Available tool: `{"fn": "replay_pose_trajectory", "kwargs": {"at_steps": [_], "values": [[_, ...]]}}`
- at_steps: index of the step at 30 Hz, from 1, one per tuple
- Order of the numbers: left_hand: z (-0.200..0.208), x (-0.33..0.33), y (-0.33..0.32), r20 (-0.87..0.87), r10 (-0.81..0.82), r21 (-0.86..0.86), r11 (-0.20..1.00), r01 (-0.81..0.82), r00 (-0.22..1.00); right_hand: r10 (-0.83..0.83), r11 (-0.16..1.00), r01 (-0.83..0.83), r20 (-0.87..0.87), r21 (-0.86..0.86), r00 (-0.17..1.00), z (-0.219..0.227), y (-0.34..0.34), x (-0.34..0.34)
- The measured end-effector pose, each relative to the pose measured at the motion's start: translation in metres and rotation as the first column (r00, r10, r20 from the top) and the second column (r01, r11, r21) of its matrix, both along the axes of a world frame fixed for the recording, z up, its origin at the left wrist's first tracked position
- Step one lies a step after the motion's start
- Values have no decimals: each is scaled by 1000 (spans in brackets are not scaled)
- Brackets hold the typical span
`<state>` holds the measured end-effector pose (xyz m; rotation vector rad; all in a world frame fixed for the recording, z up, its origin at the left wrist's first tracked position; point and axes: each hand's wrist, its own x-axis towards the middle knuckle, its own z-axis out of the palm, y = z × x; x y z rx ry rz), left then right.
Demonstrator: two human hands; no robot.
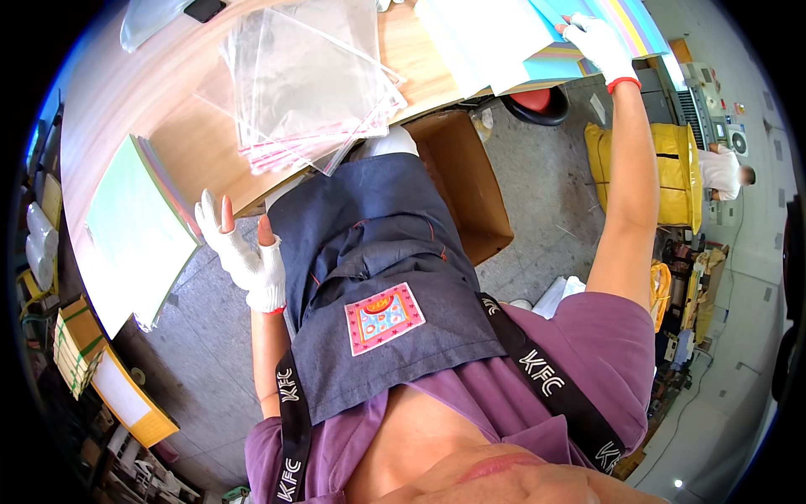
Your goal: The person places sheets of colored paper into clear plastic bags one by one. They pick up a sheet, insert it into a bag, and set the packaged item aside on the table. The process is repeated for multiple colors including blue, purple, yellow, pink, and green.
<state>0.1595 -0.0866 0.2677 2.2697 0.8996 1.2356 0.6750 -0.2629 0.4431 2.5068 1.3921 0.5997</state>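
"What sort of place is this?"
"A workshop, it seems: stacks of coloured paper [470, 42] and clear plastic sleeves [306, 76] on the tabletop [113, 105], across the top of the frame."
"And beyond?"
"Cardboard box [466, 176] near upper centre, bulky yellow sack [682, 189] at right, a person in white [720, 170] farther right."

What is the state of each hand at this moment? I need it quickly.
Left hand: open, holding nothing, near the pale green paper stack.
Right hand: at the blue sheets; whether its grip is closed cannot be told.
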Motion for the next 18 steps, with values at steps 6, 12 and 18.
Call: {"fn": "replay_pose_trajectory", "kwargs": {"at_steps": [6,12,18], "values": [[-5,-4,0,-5,-19,-31,999,19,1000,6,1000,-6,16,-19,1000,-2,3,-6],[-9,-5,-2,-28,-28,-46,999,27,999,15,999,-13,39,-40,999,-1,8,-9],[-10,-7,-1,-26,-12,-57,998,11,1000,15,997,-10,64,-72,998,4,9,-9]]}}
